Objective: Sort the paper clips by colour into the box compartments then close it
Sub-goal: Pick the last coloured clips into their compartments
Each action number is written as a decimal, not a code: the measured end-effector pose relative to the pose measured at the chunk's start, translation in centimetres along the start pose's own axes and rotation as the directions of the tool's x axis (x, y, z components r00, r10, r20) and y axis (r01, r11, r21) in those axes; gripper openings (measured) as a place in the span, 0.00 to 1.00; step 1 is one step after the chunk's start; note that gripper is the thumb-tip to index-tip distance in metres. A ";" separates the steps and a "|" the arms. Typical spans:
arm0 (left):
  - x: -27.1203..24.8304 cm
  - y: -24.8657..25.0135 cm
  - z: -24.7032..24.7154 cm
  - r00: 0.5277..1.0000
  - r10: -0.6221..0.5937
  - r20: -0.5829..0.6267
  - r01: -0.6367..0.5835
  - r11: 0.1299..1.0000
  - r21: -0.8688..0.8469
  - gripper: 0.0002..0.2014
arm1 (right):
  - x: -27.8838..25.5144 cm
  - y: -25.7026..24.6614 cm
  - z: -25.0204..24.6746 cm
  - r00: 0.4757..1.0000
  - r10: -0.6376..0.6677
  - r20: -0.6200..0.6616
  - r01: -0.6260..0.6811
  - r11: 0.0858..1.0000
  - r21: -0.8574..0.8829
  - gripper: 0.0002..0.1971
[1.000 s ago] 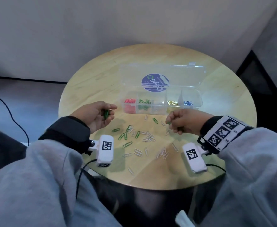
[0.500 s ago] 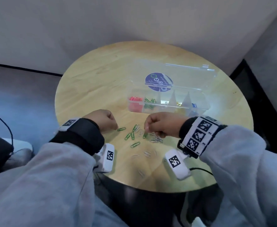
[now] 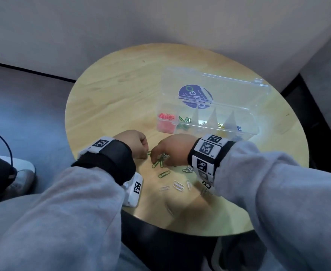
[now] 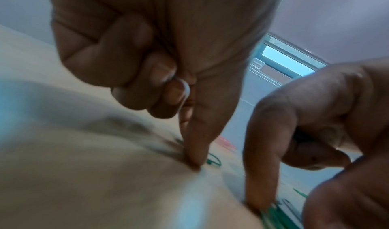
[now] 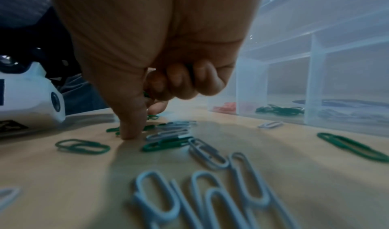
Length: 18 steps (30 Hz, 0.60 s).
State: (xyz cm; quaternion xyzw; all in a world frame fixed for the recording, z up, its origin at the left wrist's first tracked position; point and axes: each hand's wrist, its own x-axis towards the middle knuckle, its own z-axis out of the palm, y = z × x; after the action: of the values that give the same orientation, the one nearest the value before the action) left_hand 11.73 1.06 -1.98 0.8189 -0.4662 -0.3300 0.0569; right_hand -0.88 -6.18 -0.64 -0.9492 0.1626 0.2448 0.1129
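Note:
The clear compartment box (image 3: 246, 122) stands open on the round table (image 3: 111, 98), its lid (image 3: 229, 83) laid back. Red clips (image 3: 166, 117) fill the leftmost compartment and green clips (image 3: 184, 121) lie in the one beside it. Loose green clips (image 3: 164, 174) and white clips (image 3: 178, 185) are scattered in front of the box. My left hand (image 3: 146, 151) is curled, and its thumb and forefinger (image 4: 193, 162) pinch down beside a green clip (image 4: 213, 161). My right hand (image 3: 156, 156) has its thumb on the table among green clips (image 5: 164, 145), and a bit of green shows inside its curled fingers (image 5: 168, 82).
Yellow clips (image 3: 220, 125) and blue clips (image 3: 238, 127) sit in the right compartments. White wrist cameras (image 3: 135, 189) hang below both arms close to the near table edge. Several white clips (image 5: 210, 156) lie just behind my right hand. A wall rises behind the table.
Both hands have come down from in front of the box and closed in on the cluster of green clips. The left hand has turned palm down.

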 end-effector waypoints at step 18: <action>-0.8 0.2 -1.7 0.994 0.011 0.108 0.053 0.817 -0.574 0.16 | -0.8 0.3 0.9 0.984 0.143 0.102 -0.157 0.975 0.156 0.04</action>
State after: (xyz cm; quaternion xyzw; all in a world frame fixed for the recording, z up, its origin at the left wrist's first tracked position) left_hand 12.29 1.22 -0.23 0.7497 -0.3381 -0.4990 0.2731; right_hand -2.02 -5.97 -1.08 -0.9096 0.2480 0.2812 0.1788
